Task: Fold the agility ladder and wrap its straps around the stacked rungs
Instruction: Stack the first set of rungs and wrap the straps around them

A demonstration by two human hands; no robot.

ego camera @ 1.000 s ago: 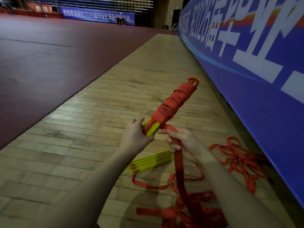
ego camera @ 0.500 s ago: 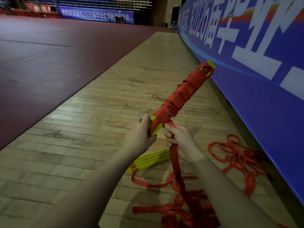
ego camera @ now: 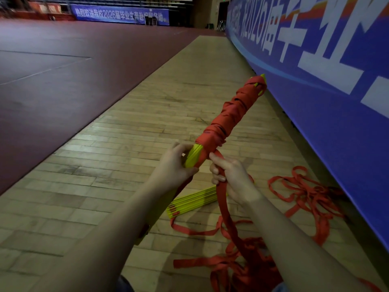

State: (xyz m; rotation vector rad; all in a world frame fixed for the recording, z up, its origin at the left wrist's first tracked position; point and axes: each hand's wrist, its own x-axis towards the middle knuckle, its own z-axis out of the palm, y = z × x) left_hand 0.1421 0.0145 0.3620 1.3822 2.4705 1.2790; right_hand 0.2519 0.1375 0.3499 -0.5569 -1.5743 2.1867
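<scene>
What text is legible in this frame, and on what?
"热烈欢送我校2026届毕业生奔赴祖国各地": white characters on the far blue banner across the hall; the last few characters are blurry.
"2026届毕业": large white characters on the near blue banner along the right wall, cut off by the frame edge; the characters before "2026" are too foreshortened to read.
Wrapped rung bundle, red straps and loose yellow rungs: no readable print.

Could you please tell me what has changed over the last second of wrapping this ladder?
The bundle tilted further toward the banner. The right hand slid up the strap toward the bundle's base. The left hand still grips the yellow end; second rung stack and loose straps lie unmoved.
</scene>
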